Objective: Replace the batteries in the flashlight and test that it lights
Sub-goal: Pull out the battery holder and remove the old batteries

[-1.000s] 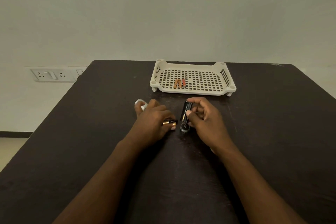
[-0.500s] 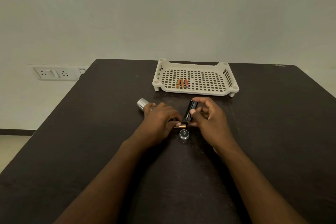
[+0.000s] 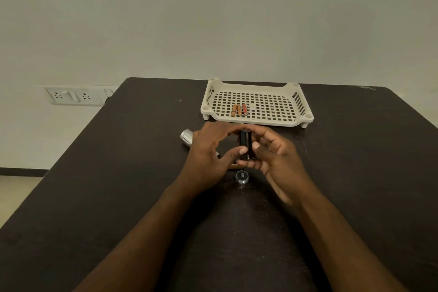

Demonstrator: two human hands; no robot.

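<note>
Head view: both hands, left hand (image 3: 208, 152) and right hand (image 3: 275, 156), pinch the black battery holder (image 3: 245, 143) above the tabletop (image 3: 118, 173); silver flashlight body (image 3: 186, 136) partly hidden behind the left; end cap (image 3: 242, 176) nearer; tray (image 3: 305, 111) with spent batteries (image 3: 239, 110) beyond.

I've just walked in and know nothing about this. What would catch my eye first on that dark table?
Two bare hands meet mid-table, the left hand and right hand both gripping a small black battery holder. Behind them, a cream perforated tray holds three small batteries. A silver flashlight body lies left of the hands, and a round silver cap sits just in front of them.
</note>
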